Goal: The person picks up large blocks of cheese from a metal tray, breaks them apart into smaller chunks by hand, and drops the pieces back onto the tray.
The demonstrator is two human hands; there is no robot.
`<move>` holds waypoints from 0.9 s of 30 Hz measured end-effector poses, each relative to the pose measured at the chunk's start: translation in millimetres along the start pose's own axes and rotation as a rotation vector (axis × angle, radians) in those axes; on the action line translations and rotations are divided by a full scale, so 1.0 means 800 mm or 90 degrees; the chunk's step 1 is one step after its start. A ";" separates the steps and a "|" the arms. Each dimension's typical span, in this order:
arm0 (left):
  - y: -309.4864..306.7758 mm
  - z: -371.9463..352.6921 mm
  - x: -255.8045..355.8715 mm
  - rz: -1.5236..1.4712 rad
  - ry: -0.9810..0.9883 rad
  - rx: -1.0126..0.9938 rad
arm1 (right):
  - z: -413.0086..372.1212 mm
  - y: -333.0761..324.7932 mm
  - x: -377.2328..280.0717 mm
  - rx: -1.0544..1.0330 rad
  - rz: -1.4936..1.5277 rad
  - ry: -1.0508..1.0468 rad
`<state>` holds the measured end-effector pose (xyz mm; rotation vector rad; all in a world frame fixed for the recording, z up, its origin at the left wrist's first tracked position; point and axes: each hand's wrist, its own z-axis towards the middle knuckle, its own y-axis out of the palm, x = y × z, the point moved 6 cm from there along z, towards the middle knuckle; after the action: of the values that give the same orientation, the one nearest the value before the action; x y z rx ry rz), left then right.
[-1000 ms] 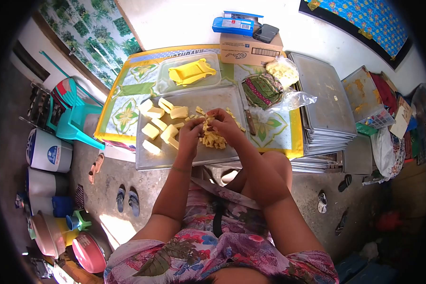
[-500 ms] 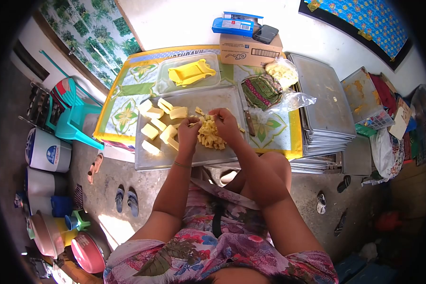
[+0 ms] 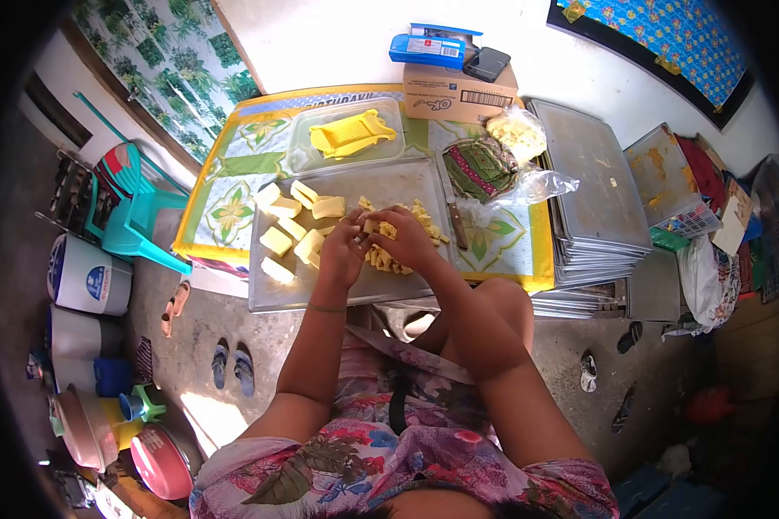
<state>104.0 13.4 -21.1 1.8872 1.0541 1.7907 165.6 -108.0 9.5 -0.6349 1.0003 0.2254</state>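
I saw the small yellow bits (image 3: 391, 263) on the tray (image 3: 385, 180), right of the left hand (image 3: 344, 258); the right hand (image 3: 413, 240) was nearer, over them. Both hands' fingers curled; I couldn't tell their grip.

floral top (image 3: 355, 454), pink/blue/green | short sleeves (image 3: 571, 484) | thin left wristband (image 3: 327, 309)

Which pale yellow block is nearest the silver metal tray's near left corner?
The pale yellow rectangular block lowest in view; the other blocks lie farther up the tray.
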 end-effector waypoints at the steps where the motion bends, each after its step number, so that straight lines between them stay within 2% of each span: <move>1: 0.004 -0.003 0.002 0.019 0.006 0.000 | 0.000 0.000 0.003 0.006 -0.008 0.005; 4: 0.015 -0.009 0.008 0.164 0.047 0.052 | 0.002 0.000 0.013 0.017 0.005 0.035; 15: 0.012 -0.008 0.010 0.178 0.099 0.089 | 0.000 0.002 0.033 0.021 0.248 0.151; 19: 0.020 -0.009 0.010 0.192 0.137 0.021 | 0.002 0.002 0.034 0.034 0.295 0.143; 22: 0.012 -0.006 0.007 0.225 0.165 0.037 | 0.002 0.003 0.034 0.032 0.376 0.126; 24: 0.008 -0.006 0.006 0.198 0.142 0.052 | 0.004 0.005 0.037 0.006 0.394 0.113; 27: 0.008 -0.006 0.005 0.181 0.123 0.065 | -0.001 0.005 0.034 -0.010 0.559 0.198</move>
<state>101.2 10.6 -13.3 2.0426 0.9967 2.1522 178.0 -108.0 -15.3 -0.2064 1.5402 0.9249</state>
